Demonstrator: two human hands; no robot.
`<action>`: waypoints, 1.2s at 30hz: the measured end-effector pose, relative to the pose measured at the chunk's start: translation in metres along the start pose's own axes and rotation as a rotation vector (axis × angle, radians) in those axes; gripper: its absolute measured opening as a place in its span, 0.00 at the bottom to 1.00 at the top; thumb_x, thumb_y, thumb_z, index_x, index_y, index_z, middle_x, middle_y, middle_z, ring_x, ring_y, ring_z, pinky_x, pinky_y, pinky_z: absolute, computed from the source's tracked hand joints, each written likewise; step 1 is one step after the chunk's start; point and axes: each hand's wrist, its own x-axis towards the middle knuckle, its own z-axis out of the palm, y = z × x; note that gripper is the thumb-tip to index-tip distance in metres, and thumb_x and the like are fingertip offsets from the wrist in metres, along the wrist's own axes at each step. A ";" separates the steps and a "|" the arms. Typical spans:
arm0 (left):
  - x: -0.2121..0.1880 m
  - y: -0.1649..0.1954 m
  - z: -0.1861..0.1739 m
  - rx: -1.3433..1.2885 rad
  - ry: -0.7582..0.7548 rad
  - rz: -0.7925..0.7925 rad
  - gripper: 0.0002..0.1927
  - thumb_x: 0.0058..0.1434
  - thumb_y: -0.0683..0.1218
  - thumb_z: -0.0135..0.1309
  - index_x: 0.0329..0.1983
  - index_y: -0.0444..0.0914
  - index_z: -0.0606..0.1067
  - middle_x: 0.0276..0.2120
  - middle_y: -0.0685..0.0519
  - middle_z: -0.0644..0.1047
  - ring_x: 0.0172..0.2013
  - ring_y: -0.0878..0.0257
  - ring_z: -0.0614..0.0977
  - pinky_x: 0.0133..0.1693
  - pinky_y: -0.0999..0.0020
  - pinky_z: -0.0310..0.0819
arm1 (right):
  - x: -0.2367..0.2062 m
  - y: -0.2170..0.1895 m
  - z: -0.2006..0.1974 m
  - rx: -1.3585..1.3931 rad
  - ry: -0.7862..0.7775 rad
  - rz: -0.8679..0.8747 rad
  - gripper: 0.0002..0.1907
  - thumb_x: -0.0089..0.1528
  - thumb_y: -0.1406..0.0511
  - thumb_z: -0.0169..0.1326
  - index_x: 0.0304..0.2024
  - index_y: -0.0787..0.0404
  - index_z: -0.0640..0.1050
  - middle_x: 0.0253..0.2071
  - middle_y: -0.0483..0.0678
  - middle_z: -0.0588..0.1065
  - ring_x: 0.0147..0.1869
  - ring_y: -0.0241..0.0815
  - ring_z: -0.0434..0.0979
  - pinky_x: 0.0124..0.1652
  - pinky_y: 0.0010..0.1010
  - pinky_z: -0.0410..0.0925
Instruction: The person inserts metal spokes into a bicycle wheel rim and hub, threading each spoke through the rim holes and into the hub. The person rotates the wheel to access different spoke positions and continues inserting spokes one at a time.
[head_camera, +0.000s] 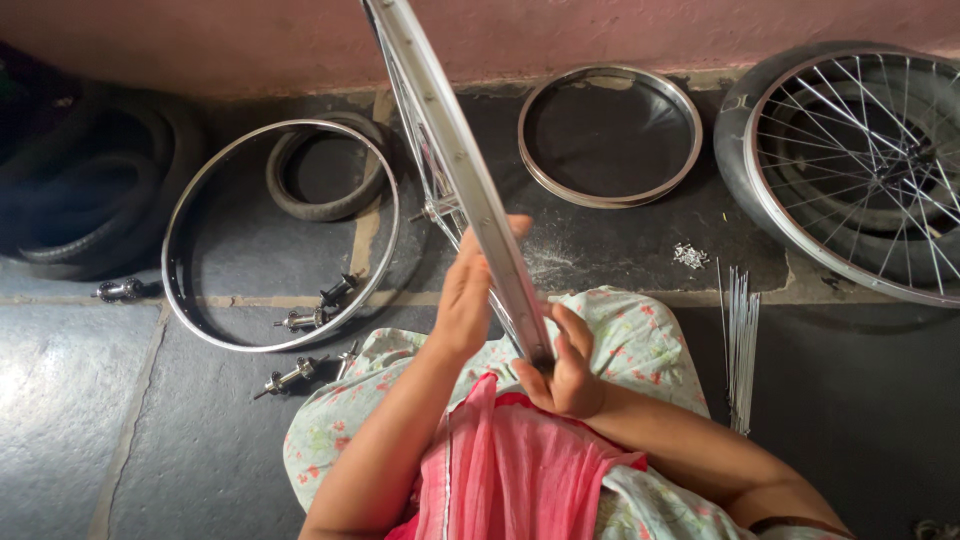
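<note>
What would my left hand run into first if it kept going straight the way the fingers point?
The left hand points up and away, its fingers already against the wheel rim held upright. That rim comes first; beyond it lie the spokes and the dark floor, though depth is hard to judge.
</note>
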 end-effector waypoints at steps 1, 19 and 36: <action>-0.005 0.010 0.004 -0.044 0.054 0.007 0.26 0.77 0.59 0.40 0.66 0.36 0.69 0.65 0.49 0.70 0.68 0.60 0.68 0.68 0.67 0.60 | 0.004 -0.002 0.003 0.009 0.009 0.031 0.46 0.65 0.67 0.61 0.76 0.62 0.47 0.71 0.70 0.54 0.73 0.59 0.65 0.69 0.48 0.60; -0.092 0.057 -0.177 -0.108 0.323 -0.160 0.37 0.44 0.24 0.44 0.59 0.37 0.65 0.67 0.41 0.70 0.75 0.50 0.65 0.75 0.47 0.51 | 0.008 0.083 0.072 0.062 -0.461 0.510 0.26 0.62 0.67 0.53 0.63 0.62 0.71 0.62 0.55 0.73 0.68 0.57 0.69 0.67 0.45 0.60; -0.121 0.050 -0.183 -0.148 0.303 -0.168 0.36 0.46 0.24 0.46 0.61 0.34 0.66 0.66 0.39 0.71 0.73 0.47 0.66 0.76 0.40 0.52 | 0.125 0.201 0.161 0.656 0.181 1.641 0.24 0.62 0.66 0.60 0.59 0.56 0.67 0.38 0.45 0.78 0.36 0.33 0.75 0.34 0.27 0.71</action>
